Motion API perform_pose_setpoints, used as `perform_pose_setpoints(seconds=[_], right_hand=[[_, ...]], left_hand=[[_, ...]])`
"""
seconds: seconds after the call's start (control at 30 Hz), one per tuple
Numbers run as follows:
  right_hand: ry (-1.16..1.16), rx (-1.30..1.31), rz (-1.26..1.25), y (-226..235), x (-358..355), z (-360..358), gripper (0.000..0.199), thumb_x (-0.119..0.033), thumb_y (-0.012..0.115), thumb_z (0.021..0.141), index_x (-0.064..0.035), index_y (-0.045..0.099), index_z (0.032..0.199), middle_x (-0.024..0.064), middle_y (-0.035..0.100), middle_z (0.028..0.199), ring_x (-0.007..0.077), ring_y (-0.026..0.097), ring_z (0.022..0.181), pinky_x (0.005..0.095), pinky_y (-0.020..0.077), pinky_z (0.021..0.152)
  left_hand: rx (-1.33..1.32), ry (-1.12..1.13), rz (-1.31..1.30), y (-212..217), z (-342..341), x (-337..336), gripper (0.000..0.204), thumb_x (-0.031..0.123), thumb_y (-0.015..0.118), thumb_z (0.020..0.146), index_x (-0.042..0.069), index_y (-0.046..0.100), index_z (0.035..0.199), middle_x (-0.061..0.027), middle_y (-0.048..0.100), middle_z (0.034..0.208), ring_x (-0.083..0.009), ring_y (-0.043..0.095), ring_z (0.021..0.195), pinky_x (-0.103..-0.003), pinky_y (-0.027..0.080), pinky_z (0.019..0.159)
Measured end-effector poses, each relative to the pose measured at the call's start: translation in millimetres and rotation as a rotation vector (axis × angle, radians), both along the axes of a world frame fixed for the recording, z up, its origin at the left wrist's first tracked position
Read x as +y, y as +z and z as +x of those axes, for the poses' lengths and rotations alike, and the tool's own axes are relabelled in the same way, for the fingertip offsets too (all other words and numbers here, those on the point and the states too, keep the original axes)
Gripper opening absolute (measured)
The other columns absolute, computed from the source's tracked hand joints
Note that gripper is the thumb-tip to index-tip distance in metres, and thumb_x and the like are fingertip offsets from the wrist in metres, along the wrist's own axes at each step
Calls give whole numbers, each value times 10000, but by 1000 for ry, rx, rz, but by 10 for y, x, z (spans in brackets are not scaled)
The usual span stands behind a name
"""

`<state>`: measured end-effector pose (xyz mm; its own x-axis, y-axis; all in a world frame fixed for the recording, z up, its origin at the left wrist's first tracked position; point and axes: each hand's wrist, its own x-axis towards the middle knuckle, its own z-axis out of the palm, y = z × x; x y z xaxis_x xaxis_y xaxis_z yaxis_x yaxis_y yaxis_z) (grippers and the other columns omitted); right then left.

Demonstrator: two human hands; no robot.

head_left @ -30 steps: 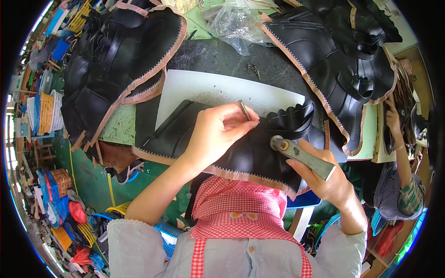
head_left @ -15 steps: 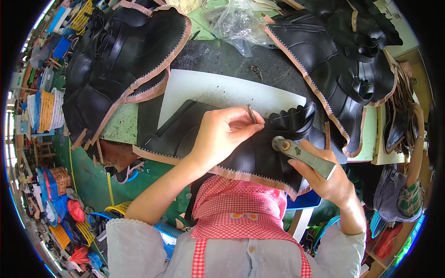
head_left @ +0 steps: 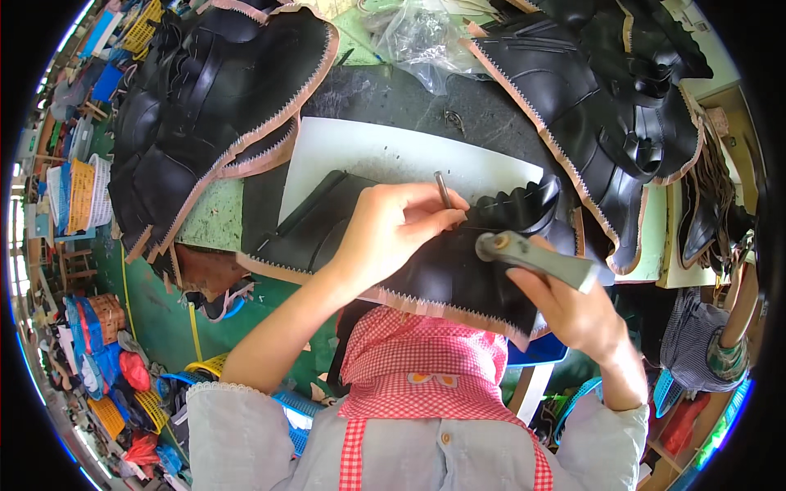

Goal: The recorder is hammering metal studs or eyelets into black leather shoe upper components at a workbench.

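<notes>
My left hand (head_left: 397,229) pinches a slim metal punch (head_left: 443,190), tilted with its upper end above the fingers. Its lower tip is hidden behind my fingertips, over a black leather piece (head_left: 434,274). That piece has a pinkish zigzag-cut border along its near edge and a scalloped flap (head_left: 524,200) at its far right. My right hand (head_left: 577,315) grips a hammer (head_left: 540,262), its metal head just right of the punch and above the leather; the handle is mostly hidden. Beneath the leather lies a white board (head_left: 360,151).
Stacks of similar black leather pieces lie at the left (head_left: 221,106) and right (head_left: 573,98). A clear plastic bag (head_left: 422,41) rests at the back of the dark work surface (head_left: 377,98). Another person's arm (head_left: 741,303) reaches toward leather pieces at the far right.
The punch stands more upright between my left fingers. The hammer head has shifted slightly left and turned a little. The leather's strap lies differently near the scalloped flap.
</notes>
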<state>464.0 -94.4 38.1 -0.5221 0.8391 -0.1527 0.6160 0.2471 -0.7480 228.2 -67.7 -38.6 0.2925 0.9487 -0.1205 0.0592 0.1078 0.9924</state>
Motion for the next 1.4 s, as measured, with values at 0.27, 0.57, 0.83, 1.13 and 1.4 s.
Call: perform_pose_setpoints(seconds=[0.27,0.57,0.83,1.13,1.4], right_hand=[[23,8,6,-54,7,64,182,-113,659,919,31,554,956,141,511,737,326,558,545,371,426,486],[204,51,285,341,66,-145,114,-89,612,922,-18,565,999,127,521,731,314,606,570,366,455,495],[-45,-8,33,-178,-159,80,180,-126,666,917,-16,524,933,184,545,658,420,582,612,415,452,512],[-255,80,31,-115,-22,228,173,-127,715,884,-14,653,999,41,542,660,78,452,568,281,414,521],[-289,-516,822,-346,474,780,585,-32,773,692,26,510,1212,256,548,1258,408,569,1115,439,474,945]], left_hand=[[16,28,124,-50,29,-97,97,-8,662,891,-54,693,971,-38,717,908,-84,668,858,-224,535,755],[439,-64,554,20,3,-235,181,8,703,801,-11,703,981,-110,735,967,-176,709,800,-292,552,726],[599,120,634,66,-130,196,263,246,545,988,10,545,873,-90,581,753,-251,584,709,-384,471,640],[947,19,902,366,-511,144,310,356,744,820,104,566,799,-67,585,743,-266,638,612,-383,504,511],[1475,666,952,1245,-3055,462,323,135,696,891,11,414,795,-72,365,696,-222,382,618,-354,357,576]])
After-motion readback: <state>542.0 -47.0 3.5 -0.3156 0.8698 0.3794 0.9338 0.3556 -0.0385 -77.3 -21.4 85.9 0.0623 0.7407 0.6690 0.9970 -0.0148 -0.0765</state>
